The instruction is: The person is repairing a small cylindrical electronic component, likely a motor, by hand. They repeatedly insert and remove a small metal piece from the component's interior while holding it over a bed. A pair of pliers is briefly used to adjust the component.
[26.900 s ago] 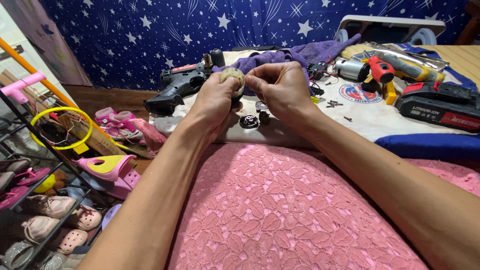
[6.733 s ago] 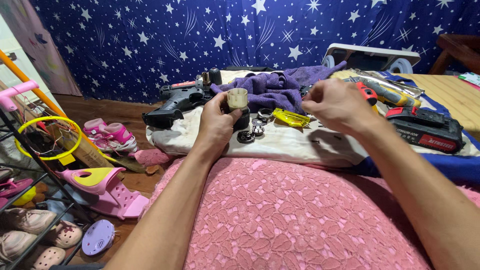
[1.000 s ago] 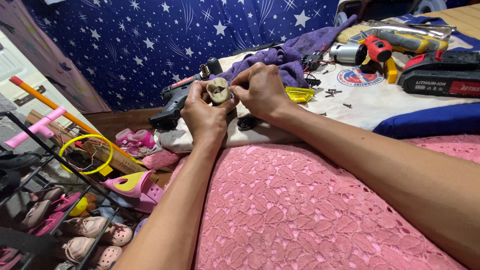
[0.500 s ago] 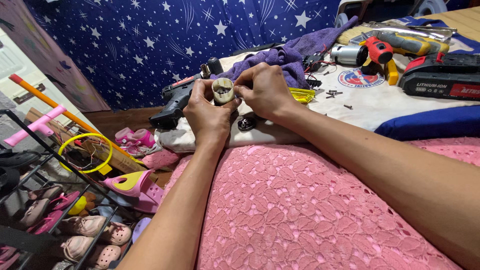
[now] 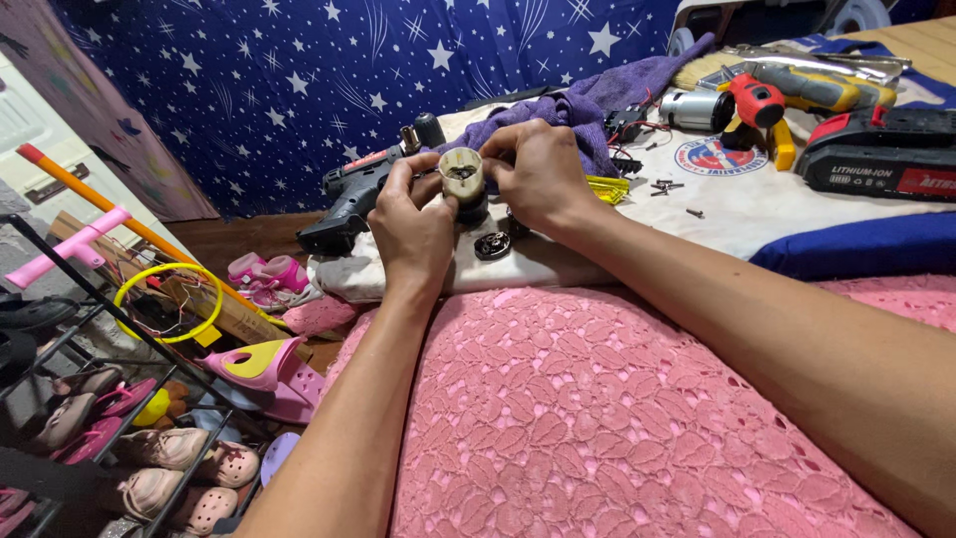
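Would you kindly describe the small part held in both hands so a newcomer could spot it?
On the white cloth before the starry blue curtain, the left hand and right hand meet. Between their fingertips is a cream cylinder, its open end dark inside, paler than the black gear disc below.

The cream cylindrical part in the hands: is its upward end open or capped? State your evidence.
Open: the cream cylindrical part, held between left hand and right hand, shows a dark hollow inside.
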